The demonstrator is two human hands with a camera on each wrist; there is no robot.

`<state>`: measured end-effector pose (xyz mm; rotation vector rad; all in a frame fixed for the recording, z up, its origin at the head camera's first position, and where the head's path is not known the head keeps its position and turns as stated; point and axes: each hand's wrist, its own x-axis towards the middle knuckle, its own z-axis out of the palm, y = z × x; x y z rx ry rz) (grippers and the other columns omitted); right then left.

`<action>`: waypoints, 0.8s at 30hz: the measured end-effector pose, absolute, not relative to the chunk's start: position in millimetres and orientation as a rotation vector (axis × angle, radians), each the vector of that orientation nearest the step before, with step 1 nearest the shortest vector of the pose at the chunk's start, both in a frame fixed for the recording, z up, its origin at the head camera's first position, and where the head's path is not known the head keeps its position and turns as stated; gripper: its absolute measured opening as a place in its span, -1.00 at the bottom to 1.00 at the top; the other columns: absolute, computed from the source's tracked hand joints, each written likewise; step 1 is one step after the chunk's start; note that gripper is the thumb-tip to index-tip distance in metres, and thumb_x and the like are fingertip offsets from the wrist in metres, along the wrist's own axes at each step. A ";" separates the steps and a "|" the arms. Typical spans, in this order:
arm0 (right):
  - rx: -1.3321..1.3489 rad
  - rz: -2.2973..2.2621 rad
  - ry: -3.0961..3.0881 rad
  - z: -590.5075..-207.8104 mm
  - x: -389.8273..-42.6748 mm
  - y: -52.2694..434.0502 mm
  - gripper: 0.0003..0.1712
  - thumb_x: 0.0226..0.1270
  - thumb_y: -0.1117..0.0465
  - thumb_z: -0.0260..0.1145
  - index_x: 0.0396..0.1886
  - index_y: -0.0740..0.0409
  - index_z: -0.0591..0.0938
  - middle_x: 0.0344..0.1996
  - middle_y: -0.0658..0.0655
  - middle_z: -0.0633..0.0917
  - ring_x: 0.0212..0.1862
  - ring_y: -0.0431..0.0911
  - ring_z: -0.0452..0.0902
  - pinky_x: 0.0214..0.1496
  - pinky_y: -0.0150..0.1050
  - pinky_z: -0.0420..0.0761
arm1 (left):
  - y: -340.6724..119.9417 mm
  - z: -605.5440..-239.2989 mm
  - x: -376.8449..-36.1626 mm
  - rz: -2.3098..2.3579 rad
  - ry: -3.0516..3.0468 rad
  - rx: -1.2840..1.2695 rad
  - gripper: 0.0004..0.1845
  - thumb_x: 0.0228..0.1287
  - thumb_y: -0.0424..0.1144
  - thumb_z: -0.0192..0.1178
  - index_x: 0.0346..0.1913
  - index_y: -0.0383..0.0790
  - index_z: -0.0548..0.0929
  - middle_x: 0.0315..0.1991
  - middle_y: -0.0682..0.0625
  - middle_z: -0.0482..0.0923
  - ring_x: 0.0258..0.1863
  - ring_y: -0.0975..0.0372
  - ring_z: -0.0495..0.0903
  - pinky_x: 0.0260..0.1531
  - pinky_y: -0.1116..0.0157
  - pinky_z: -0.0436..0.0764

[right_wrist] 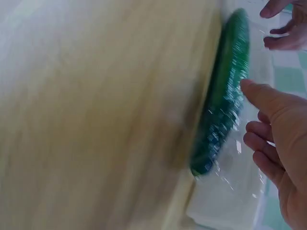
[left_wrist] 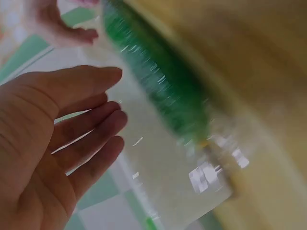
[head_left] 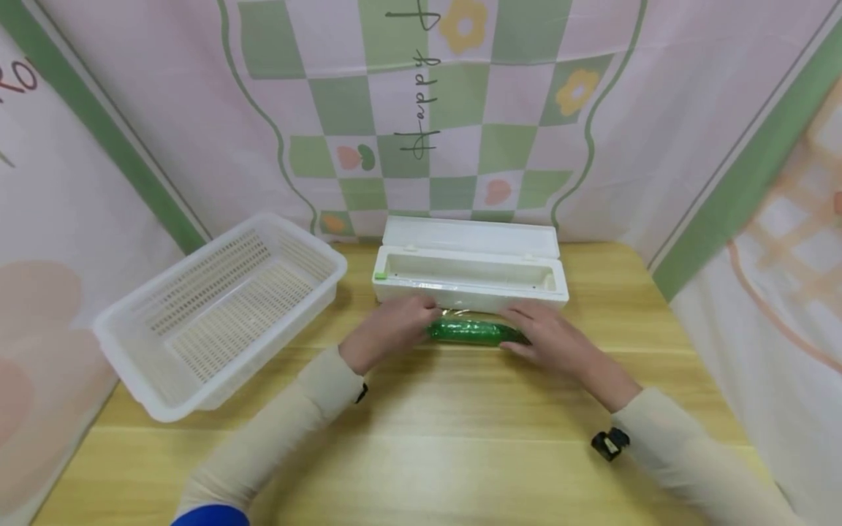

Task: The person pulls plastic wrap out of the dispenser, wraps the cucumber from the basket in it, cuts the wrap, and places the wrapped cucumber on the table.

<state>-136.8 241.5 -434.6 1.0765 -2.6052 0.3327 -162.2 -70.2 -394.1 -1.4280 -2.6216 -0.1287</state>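
Observation:
A green cucumber (head_left: pixel 470 331) lies on the wooden table, with shiny clear plastic film (left_wrist: pixel 206 177) over it. Behind it stands a long white dispenser box (head_left: pixel 473 298), its lid (head_left: pixel 470 237) tipped back; a green piece (head_left: pixel 380 276) sits at the box's left end. By the cucumber's left end is my left hand (head_left: pixel 399 324); the left wrist view shows its thumb and fingers spread apart, with a gap to the cucumber. My right hand (head_left: pixel 552 340) is at the other end. In the right wrist view its thumb (right_wrist: pixel 261 96) reaches the cucumber's edge, the fingers loosely bent.
A white slotted plastic basket (head_left: pixel 316 310) stands at the left of the table (head_left: pixel 427 453). Patterned curtains (head_left: pixel 460 95) hang behind and at both sides. Small black devices (head_left: pixel 610 443) are strapped at the wrists.

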 end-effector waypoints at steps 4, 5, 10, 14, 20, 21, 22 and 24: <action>1.052 0.341 -2.704 -444.8 -138.1 233.8 -0.37 0.22 0.13 0.63 0.22 0.32 0.67 0.12 0.32 0.72 0.16 0.23 0.67 0.26 0.18 0.70 | -65.8 -412.4 -158.2 -0.069 -2.598 -1.385 -0.78 0.29 -0.32 0.50 -0.05 -0.23 0.76 -0.09 -0.07 0.75 -0.15 0.17 0.74 -0.16 0.30 0.78; 1.050 0.345 -2.712 -447.0 -138.5 232.9 -0.38 0.22 0.14 0.63 0.21 0.32 0.67 0.11 0.30 0.72 0.15 0.21 0.68 0.24 0.16 0.71 | -65.1 -415.8 -158.1 -0.065 -2.606 -1.375 -0.77 0.29 -0.30 0.50 -0.03 -0.22 0.75 -0.06 -0.07 0.74 -0.12 0.16 0.73 -0.15 0.29 0.78; 1.031 0.366 -2.715 -454.4 -140.9 230.9 -0.43 0.20 0.19 0.64 0.15 0.33 0.68 0.06 0.27 0.73 0.11 0.16 0.69 0.19 0.11 0.74 | -63.0 -427.4 -159.4 -0.114 -2.626 -1.342 -0.69 0.34 -0.28 0.46 0.09 -0.25 0.72 0.04 -0.13 0.70 0.00 0.09 0.70 -0.05 0.22 0.79; 1.027 0.381 -2.727 -453.2 -140.6 231.0 -0.45 0.23 0.20 0.62 0.17 0.31 0.68 0.07 0.27 0.73 0.11 0.16 0.69 0.18 0.11 0.74 | -64.0 -429.6 -160.0 -0.187 -2.645 -1.323 -0.59 0.31 -0.28 0.49 0.17 -0.24 0.69 0.09 -0.13 0.68 0.05 0.09 0.69 0.04 0.20 0.77; 1.033 0.409 -2.760 -444.3 -133.8 231.9 -0.44 0.26 0.18 0.60 0.21 0.27 0.69 0.07 0.24 0.74 0.08 0.13 0.71 0.13 0.10 0.77 | -65.3 -433.4 -159.5 -0.177 -2.615 -1.328 -0.54 0.20 -0.27 0.57 0.15 -0.22 0.69 0.07 -0.10 0.68 0.05 0.11 0.69 0.07 0.22 0.76; 1.033 0.416 -2.764 -442.9 -132.4 232.0 -0.43 0.26 0.18 0.60 0.22 0.26 0.68 0.07 0.25 0.75 0.09 0.14 0.71 0.13 0.12 0.76 | -65.3 -434.4 -159.3 -0.168 -2.604 -1.328 -0.54 0.19 -0.26 0.58 0.13 -0.21 0.70 0.06 -0.10 0.69 0.04 0.11 0.70 0.06 0.22 0.76; 1.029 0.418 -2.771 -441.5 -130.9 231.7 -0.42 0.25 0.16 0.61 0.23 0.25 0.68 0.09 0.26 0.75 0.10 0.15 0.71 0.14 0.13 0.76 | -65.2 -435.3 -159.0 -0.158 -2.593 -1.327 -0.55 0.18 -0.25 0.59 0.11 -0.21 0.70 0.05 -0.09 0.69 0.02 0.11 0.70 0.03 0.22 0.77; 1.026 0.424 -2.778 -439.3 -128.1 231.1 -0.41 0.24 0.14 0.62 0.23 0.23 0.68 0.10 0.27 0.76 0.11 0.16 0.72 0.15 0.14 0.76 | -65.2 -436.1 -158.1 -0.139 -2.577 -1.324 -0.56 0.17 -0.22 0.59 0.08 -0.20 0.69 0.02 -0.08 0.69 0.00 0.12 0.70 0.01 0.23 0.76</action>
